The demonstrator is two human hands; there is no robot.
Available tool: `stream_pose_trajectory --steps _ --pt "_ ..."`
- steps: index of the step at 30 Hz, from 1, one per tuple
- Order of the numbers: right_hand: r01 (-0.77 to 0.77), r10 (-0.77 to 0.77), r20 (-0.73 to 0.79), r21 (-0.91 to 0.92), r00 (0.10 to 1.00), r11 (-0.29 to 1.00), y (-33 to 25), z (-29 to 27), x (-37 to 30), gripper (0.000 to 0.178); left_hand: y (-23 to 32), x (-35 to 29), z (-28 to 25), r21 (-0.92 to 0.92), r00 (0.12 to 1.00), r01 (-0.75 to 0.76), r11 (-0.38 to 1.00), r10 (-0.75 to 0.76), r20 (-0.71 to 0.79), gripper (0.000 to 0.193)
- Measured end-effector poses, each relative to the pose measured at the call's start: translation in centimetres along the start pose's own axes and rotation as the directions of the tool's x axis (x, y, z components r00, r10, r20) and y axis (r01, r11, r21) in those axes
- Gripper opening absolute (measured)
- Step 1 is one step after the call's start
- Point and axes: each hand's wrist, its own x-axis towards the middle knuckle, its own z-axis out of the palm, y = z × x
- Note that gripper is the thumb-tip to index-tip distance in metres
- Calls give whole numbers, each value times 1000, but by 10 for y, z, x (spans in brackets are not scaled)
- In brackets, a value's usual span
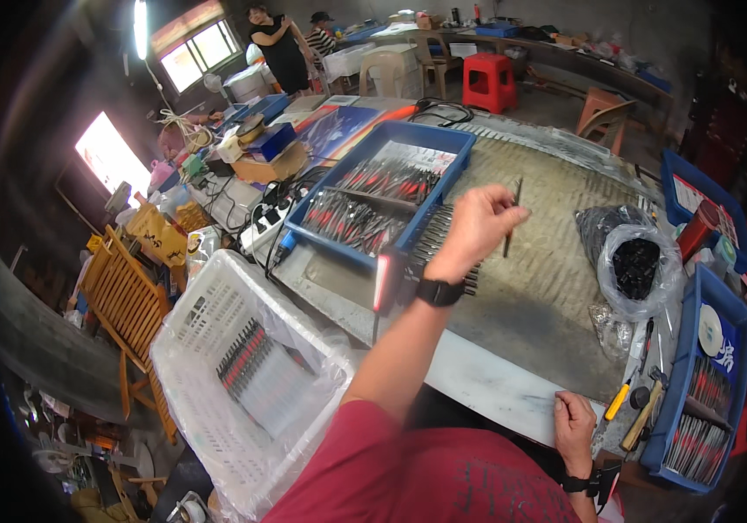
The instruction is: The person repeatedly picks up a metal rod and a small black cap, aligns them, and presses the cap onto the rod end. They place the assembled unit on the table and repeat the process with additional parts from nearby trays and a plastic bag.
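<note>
My left hand (481, 225) is out over the middle of the worktable, pinching a slim dark pointed tool (507, 237), roughly upright and shaped much like tweezers. Just left of that hand lies a row of similar slim tools (433, 234), partly covered by my wrist. Beyond the row stands a blue tray (456, 146), holding many black and red slim tools in two sections. My right hand (574, 424) rests on the table's near edge with its fingers laid over it, nothing visible in them. A yellow-handled screwdriver (619, 401) lies right beside it.
A white plastic basket (183, 336) lined with clear film holds more tools at left. On the right are a bag of small black parts (636, 266), a hammer-like tool (643, 417) and another blue tray (662, 444). Cables and a power strip (262, 228) lie at far left.
</note>
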Motion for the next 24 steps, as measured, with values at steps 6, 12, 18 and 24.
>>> stream_pose_trajectory --steps 6,12,18,24 --pt "64 -64 -1 -57 998 996 2 0 0 9 7 -53 36 -268 935 298 916 -225 272 20" --pt "41 -40 14 -58 999 997 -1 -2 2 10 8 -88 48 -371 870 462 806 -329 368 13" --pt "-59 55 40 104 998 993 -16 -7 10 15 7 -110 55 -375 831 524 764 -364 420 15" --pt "-154 99 200 281 975 947 -32 0 19 20 7 -126 70 -393 811 563 727 -393 434 17"
